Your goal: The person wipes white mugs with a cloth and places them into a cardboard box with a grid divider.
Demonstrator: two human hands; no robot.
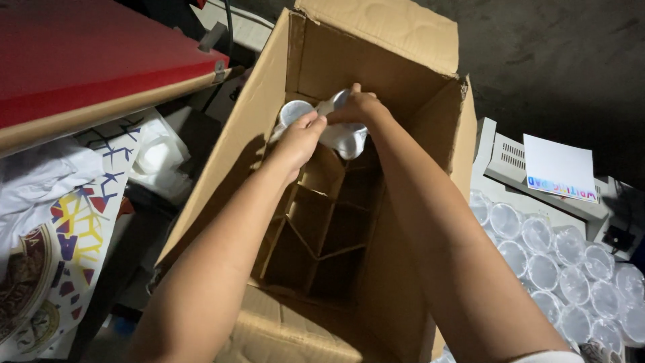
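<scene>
1. Both arms reached down into a tall open cardboard box (403,269) standing on the floor, its flaps folded up and back.
2. The left hand (300,139) had its grip closed around the side of a white mug (293,110), whose open mouth showed just above the fingers.
3. The right hand (361,107) was curled in a closed grip over a second white mug (349,140), which hung tilted below the palm, its rim pointing down toward the box.
4. The two mugs sat close together at the far end of the box, above the cardboard dividers (322,222) that split the inside into compartments.
5. The compartments nearest me looked dark and I could not tell what lay at the bottom.
6. To the right of the box, a cluster of clear plastic cups (564,269) stood packed tightly side by side.
7. To the left lay printed sheets (67,249) with coloured shapes, under a red-topped surface (87,54).
</scene>
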